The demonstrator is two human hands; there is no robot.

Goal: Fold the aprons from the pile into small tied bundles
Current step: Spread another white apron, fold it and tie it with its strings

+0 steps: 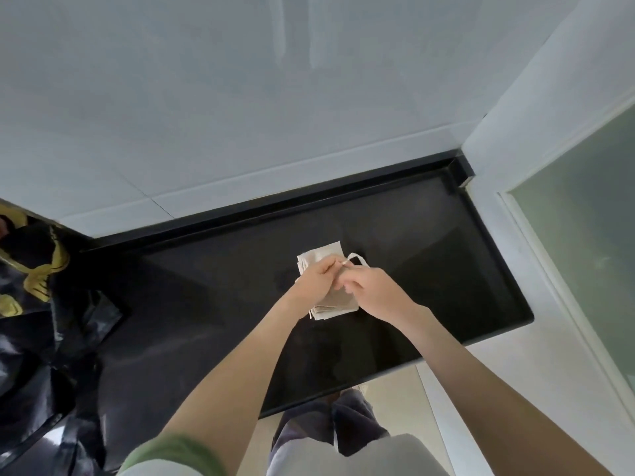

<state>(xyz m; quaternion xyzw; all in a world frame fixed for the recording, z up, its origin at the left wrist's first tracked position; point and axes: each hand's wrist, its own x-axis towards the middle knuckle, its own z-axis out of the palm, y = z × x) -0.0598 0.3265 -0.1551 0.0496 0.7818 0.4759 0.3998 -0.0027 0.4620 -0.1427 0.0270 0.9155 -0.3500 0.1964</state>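
Observation:
A beige apron (322, 253), folded into a small thick rectangle, lies on the black countertop (429, 269) near its middle. Both hands rest over it and hide its central part. My left hand (316, 280) pinches a thin beige apron strap (357, 258) between thumb and fingers at the bundle's upper right. My right hand (372, 291) is curled closed beside it, gripping the same strap, which loops out to the right behind the knuckles. A pile of dark glossy aprons with yellow print (37, 304) is heaped at the left end of the counter.
A white wall (240, 97) rises straight behind the counter, and a white wall with a frosted glass panel (584, 235) bounds it on the right. The counter's front edge runs diagonally just ahead of my legs.

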